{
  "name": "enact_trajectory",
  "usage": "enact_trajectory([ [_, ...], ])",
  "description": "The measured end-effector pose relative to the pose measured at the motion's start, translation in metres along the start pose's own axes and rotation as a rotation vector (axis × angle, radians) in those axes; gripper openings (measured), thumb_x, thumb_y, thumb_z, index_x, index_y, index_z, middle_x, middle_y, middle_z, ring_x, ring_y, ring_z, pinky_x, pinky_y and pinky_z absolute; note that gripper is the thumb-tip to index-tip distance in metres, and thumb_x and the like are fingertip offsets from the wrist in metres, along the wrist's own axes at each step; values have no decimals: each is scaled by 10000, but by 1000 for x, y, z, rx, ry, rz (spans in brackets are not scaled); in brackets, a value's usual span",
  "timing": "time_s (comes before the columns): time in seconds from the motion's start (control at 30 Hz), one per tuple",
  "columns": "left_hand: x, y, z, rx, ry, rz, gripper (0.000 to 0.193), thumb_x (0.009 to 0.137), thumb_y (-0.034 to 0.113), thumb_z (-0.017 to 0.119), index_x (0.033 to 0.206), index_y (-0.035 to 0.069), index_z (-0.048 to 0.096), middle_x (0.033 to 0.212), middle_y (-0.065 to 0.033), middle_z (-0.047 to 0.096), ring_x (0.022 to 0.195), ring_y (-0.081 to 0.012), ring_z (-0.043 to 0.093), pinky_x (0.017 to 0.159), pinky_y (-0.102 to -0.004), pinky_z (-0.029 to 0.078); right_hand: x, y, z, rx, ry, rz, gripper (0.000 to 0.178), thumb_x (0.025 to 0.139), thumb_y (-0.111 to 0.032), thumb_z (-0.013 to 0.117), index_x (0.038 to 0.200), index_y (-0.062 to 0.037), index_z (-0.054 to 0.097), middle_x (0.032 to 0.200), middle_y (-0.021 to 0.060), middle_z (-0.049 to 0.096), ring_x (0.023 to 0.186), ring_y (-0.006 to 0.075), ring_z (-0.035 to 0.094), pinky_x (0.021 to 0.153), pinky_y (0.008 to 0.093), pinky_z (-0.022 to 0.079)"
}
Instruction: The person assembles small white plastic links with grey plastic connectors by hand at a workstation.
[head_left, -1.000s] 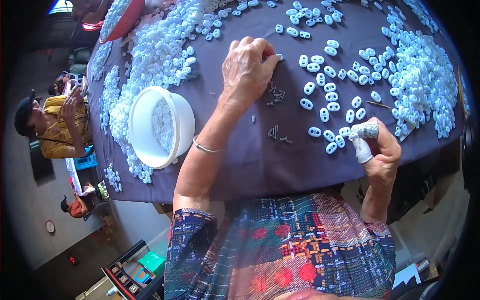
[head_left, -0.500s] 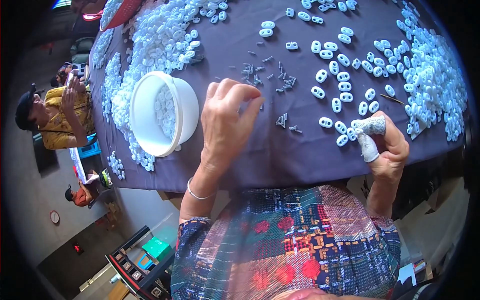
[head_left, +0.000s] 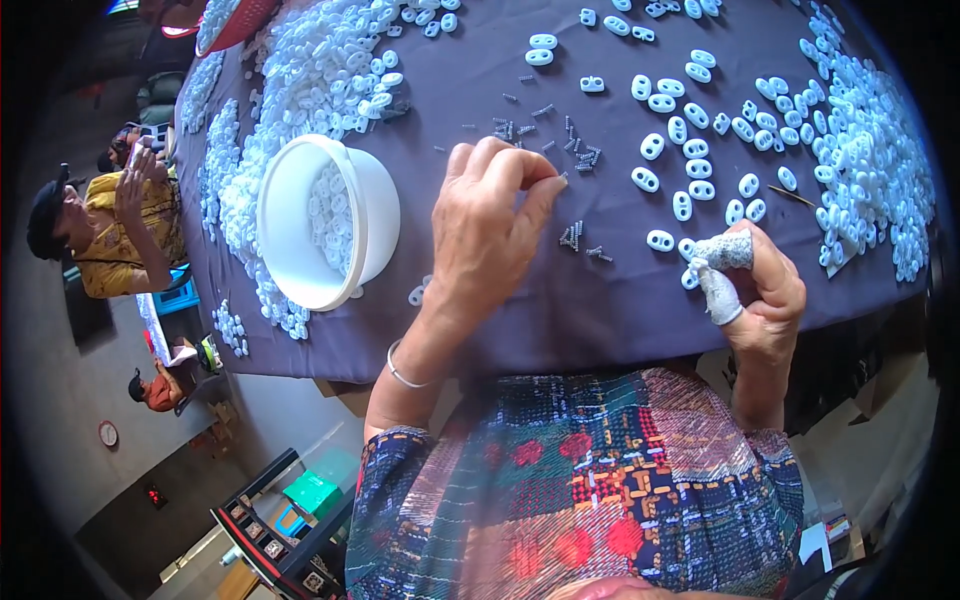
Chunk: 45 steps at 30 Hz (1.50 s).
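Observation:
My left hand [head_left: 487, 222] is closed in a pinch beside several small metal springs [head_left: 588, 158] on the dark tablecloth. A tiny light bit shows at its fingertips, too small to name. My right hand [head_left: 762, 290], thumb and forefinger wrapped in whitish coverings, is also closed in a pinch. What it holds, if anything, is hidden. Its fingertips are close to white oval plastic pieces with two holes [head_left: 660, 240]. More such pieces lie scattered beyond it, and a few more springs [head_left: 571, 235] rest between the hands. Two white pieces [head_left: 420, 291] lie by my left wrist.
A white tub [head_left: 375, 225] with white pieces inside stands tilted at left. Heaps of pieces [head_left: 330, 70] spread behind it, and another heap [head_left: 880, 170] is at far right. A thin brownish stick [head_left: 791, 196] lies nearby. A red basket [head_left: 245, 25] sits far left; people are beyond the table.
My left hand has moved right, toward the springs, still pinched. My right hand has shifted slightly left. The pieces by my left wrist have come into view.

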<state>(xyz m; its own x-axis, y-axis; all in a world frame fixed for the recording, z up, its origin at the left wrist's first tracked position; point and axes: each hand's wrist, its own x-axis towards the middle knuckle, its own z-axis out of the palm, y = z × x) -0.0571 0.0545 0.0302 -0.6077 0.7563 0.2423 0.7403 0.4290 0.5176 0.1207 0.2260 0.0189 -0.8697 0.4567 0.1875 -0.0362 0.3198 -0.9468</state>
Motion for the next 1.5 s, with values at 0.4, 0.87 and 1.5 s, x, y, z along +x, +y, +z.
enact_trajectory([
  [0.4, -24, 2, -3, -91, 84, 23, 133, 714, -26, 673, 791, 7, 570, 806, -74, 599, 756, -193, 544, 694, -289, 442, 1, -5, 7, 48, 16, 22, 222, 624, 59, 668, 834, 31, 604, 805, 94, 606, 724, 176, 587, 678, 255, 452],
  [0.87, -55, -5, -8, 77, 170, -105, 161, 660, -6, 721, 771, 39, 612, 776, -56, 604, 734, -206, 545, 666, -305, 442, 5, -13, 21, 62, -16, -19, 208, 639, 70, 669, 824, 39, 580, 758, 74, 550, 678, 145, 539, 613, 236, 420],
  [1.5, -26, -9, 1, 164, 26, -60, 131, 705, 57, 696, 811, 44, 619, 793, -47, 578, 773, -217, 521, 688, -318, 430, 3, -5, 14, 106, -64, -59, 227, 631, 101, 650, 842, 45, 587, 751, 85, 552, 669, 152, 557, 607, 235, 443],
])
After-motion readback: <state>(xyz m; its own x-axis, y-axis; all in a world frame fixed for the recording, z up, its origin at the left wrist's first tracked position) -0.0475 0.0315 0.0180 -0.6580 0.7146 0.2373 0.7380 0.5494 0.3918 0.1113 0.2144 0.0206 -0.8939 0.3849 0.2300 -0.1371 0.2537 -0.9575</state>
